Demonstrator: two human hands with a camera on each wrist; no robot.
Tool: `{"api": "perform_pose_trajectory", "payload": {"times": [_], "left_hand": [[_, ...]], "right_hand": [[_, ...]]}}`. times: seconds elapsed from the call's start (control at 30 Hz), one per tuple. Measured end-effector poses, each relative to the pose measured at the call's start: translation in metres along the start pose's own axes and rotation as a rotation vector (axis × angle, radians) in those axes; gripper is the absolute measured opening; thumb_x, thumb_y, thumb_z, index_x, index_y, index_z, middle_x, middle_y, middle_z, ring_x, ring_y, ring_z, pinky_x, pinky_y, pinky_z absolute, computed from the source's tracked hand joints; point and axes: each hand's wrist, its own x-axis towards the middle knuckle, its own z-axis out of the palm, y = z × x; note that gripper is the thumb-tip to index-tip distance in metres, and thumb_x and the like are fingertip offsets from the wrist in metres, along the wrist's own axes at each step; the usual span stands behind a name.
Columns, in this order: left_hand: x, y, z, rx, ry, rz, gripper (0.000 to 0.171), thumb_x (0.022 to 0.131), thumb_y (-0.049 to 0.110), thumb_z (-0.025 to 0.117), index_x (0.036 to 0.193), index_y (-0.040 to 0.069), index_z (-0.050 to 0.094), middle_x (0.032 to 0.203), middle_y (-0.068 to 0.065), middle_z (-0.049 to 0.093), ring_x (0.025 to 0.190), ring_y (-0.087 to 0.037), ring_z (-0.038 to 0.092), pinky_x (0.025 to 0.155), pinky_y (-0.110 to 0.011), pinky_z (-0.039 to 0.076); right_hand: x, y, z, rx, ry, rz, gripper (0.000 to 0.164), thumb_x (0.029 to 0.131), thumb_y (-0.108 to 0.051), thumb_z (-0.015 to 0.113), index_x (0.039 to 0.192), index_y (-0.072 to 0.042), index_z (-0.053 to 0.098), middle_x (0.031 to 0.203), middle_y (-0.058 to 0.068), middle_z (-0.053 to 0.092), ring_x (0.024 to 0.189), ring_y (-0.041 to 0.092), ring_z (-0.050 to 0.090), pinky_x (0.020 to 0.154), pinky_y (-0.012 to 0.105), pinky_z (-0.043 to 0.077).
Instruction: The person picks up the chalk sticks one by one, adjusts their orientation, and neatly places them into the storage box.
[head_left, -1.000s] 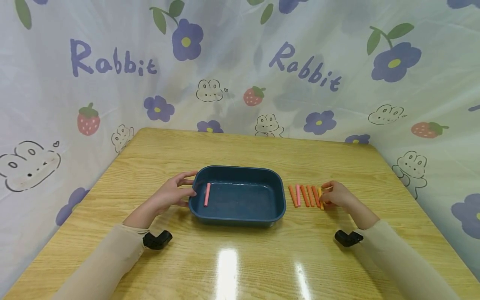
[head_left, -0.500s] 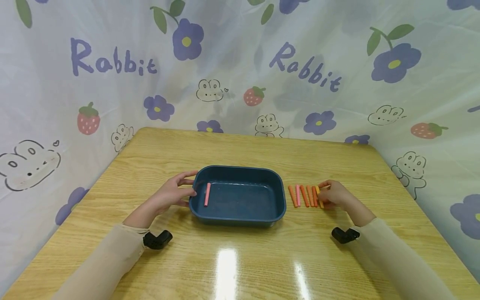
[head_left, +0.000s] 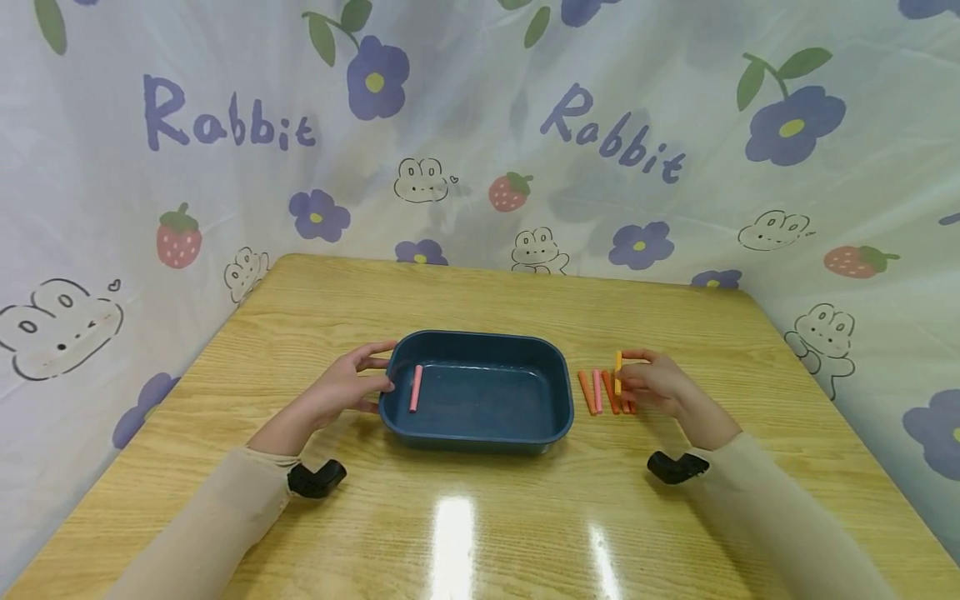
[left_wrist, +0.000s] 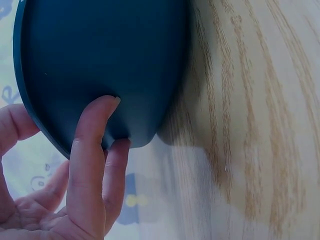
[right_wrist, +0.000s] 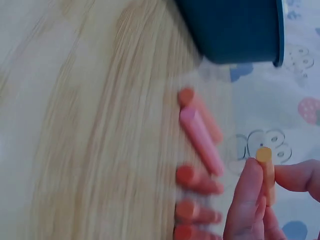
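Head view: right hand (head_left: 662,383) partly hides loose sticks (head_left: 597,392) beside the tray (head_left: 480,444).

Long cream sleeves (head_left: 198,517); black bent piece (head_left: 317,480) at each cuff (head_left: 273,457), seemingly wrist camera.

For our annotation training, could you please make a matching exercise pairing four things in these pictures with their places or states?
1. Yellow stick
2. Left hand
3. Dark blue container
4. Row of sticks

A. Touching the container's left end
B. Lying on the table, right of the container
C. Pinched by the right hand
D. Has one pink stick inside

Pairs: 1-C, 2-A, 3-D, 4-B
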Motion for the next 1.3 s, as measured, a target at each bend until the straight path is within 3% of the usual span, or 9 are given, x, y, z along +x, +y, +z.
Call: {"api": "perform_pose_trajectory", "payload": {"times": [0.3,0.67,0.87,1.13,1.3], "left_hand": [[-0.001,0.0,0.0,-0.002,-0.001,0.002,0.064,0.089,0.002,0.055,0.147,0.009,0.028,0.136,-0.028,0.034,0.1,-0.036,0.058,0.07,-0.043,0.055],[-0.002,0.001,0.0,-0.007,-0.004,0.0,0.064,0.089,0.001,0.054,0.147,0.008,0.027,0.136,-0.028,0.033,0.1,-0.036,0.058,0.07,-0.043,0.055],[-0.002,0.002,0.001,-0.003,-0.001,-0.006,0.064,0.089,0.001,0.054,0.146,0.008,0.028,0.136,-0.028,0.034,0.1,-0.036,0.058,0.069,-0.043,0.055],[-0.002,0.003,0.002,0.004,0.0,-0.012,0.064,0.089,0.001,0.054,0.146,0.009,0.027,0.135,-0.028,0.035,0.099,-0.036,0.058,0.07,-0.043,0.055],[-0.002,0.002,0.001,-0.004,-0.003,-0.011,0.063,0.089,0.001,0.054,0.146,0.009,0.027,0.136,-0.027,0.034,0.098,-0.034,0.058,0.07,-0.042,0.055]], "right_hand": [[0.001,-0.012,0.024,0.176,-0.074,-0.01,0.062,0.094,-0.003,0.048,0.145,0.005,0.013,0.11,0.015,0.049,0.081,0.015,0.059,0.077,0.029,0.053],[-0.002,-0.029,0.053,0.297,-0.124,-0.02,0.06,0.094,0.002,0.044,0.145,0.001,0.013,0.114,0.014,0.038,0.084,0.017,0.053,0.074,0.027,0.052],[0.0,-0.037,0.066,0.315,-0.146,0.001,0.062,0.093,0.003,0.044,0.146,-0.001,0.013,0.115,0.014,0.036,0.079,0.017,0.054,0.077,0.028,0.053],[0.0,-0.049,0.075,0.294,-0.174,-0.006,0.062,0.094,0.001,0.042,0.148,-0.002,0.01,0.147,0.02,0.015,0.089,0.018,0.052,0.08,0.028,0.052],[0.001,-0.056,0.083,0.28,-0.185,-0.014,0.062,0.093,0.002,0.044,0.147,-0.001,0.013,0.137,0.02,0.026,0.081,0.017,0.05,0.086,0.032,0.05]]}}
